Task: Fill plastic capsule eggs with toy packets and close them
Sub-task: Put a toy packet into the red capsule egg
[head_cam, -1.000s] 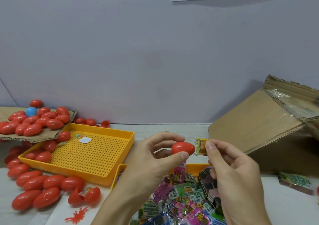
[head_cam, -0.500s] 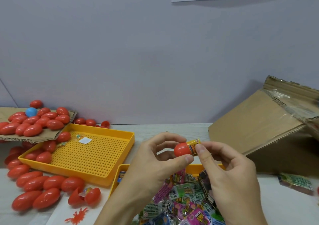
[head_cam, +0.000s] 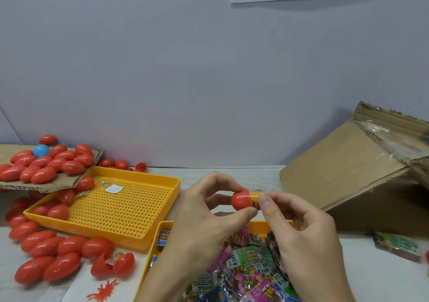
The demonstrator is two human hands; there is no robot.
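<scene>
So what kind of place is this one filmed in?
Probably a small hand-packing bench against a plain wall, not a factory line: piles of closed red capsule eggs, a yellow tray beside a tray of toy packets, and an opened cardboard box.

The egg half pinched between the fingers is glossy red, the packet poking from it yellow with a blue strip. The perforated tray is orange-yellow, dotted all over with a grid of holes, a white paper square on it. The closed eggs around it are red — one blue egg among them (upper left). The packet pile mixes pink, green, blue and white print. The box is plain brown cardboard, the wall pale lilac-grey
</scene>
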